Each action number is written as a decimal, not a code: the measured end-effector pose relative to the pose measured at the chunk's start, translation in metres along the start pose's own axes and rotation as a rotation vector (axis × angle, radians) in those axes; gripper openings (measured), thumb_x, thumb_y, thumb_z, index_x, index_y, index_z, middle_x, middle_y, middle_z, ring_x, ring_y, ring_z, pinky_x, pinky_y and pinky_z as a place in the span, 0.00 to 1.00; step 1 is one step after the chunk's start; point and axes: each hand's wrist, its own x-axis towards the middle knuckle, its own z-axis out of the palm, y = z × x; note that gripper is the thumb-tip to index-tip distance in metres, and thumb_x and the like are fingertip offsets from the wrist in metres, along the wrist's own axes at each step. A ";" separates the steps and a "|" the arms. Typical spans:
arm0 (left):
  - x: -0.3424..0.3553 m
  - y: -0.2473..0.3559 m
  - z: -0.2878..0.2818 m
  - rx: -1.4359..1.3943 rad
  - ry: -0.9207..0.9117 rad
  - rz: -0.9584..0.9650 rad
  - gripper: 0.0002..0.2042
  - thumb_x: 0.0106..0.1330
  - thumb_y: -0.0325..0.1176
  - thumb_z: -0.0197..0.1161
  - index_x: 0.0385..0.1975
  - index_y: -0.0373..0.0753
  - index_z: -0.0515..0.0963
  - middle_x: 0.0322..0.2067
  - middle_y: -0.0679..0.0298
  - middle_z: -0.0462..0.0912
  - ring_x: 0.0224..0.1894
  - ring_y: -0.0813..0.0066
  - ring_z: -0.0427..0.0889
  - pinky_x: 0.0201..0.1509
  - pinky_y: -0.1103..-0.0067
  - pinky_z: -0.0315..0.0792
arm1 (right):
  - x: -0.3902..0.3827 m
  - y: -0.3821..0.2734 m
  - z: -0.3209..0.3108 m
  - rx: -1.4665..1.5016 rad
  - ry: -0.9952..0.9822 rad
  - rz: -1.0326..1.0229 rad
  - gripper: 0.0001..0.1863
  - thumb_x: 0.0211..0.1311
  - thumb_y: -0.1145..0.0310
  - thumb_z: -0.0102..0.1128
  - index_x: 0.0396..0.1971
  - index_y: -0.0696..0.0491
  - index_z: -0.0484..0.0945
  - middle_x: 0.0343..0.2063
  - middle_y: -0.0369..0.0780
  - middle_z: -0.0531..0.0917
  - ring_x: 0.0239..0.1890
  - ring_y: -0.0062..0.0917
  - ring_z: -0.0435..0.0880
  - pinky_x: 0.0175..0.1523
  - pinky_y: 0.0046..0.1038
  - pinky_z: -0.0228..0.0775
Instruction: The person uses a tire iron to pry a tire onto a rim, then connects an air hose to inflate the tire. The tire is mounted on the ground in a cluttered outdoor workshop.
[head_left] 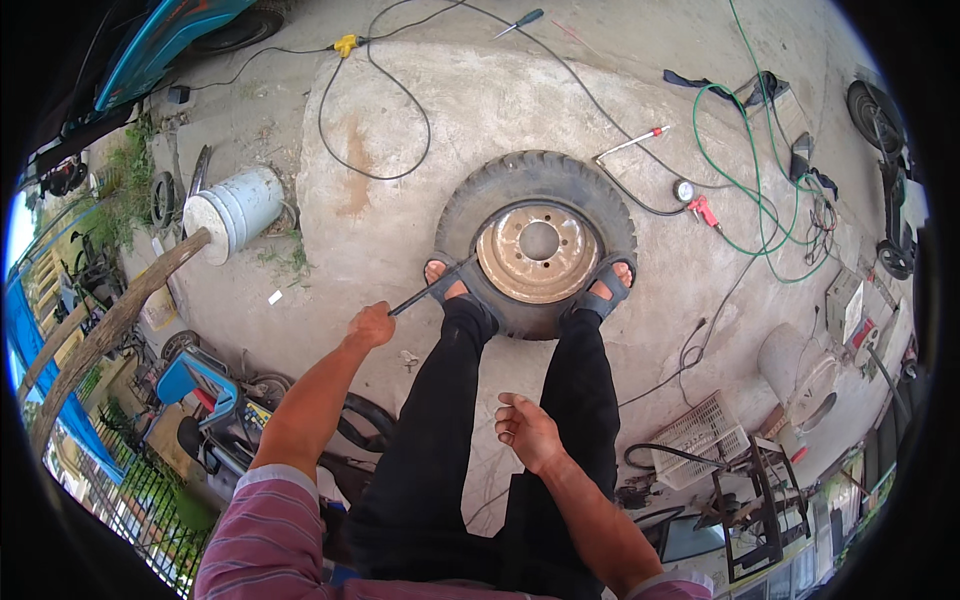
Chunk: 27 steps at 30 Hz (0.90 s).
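My left hand [372, 325] is closed around the end of a dark tire iron [412, 299]. The bar slants up to the right, past my left foot, and its far tip meets the tire beside the rim. The black, lugged tire [520, 178] lies flat on the ground around a rusty, cream-coloured wheel rim [495, 250] with a round centre hole. Both my sandalled feet stand on its near sidewall, one on either side of the rim. Above my right thigh hovers my right hand [528, 432], its fingers curled in and nothing visible in them.
Right of the tire lie a red-handled inflator [704, 210] with a gauge [683, 190] and a green hose [700, 130]. A white bucket [245, 208] stands at left beside a wooden post [130, 300]. A screwdriver [520, 22] lies far off; a plastic crate [700, 440] sits at right.
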 end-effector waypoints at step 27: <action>-0.067 0.026 0.000 -1.008 -0.564 -0.314 0.15 0.73 0.43 0.47 0.33 0.37 0.70 0.19 0.67 0.67 0.14 0.78 0.60 0.16 0.77 0.56 | 0.188 0.017 0.085 -0.366 0.240 0.080 0.20 0.70 0.50 0.47 0.46 0.53 0.73 0.33 0.38 0.82 0.33 0.26 0.81 0.38 0.32 0.74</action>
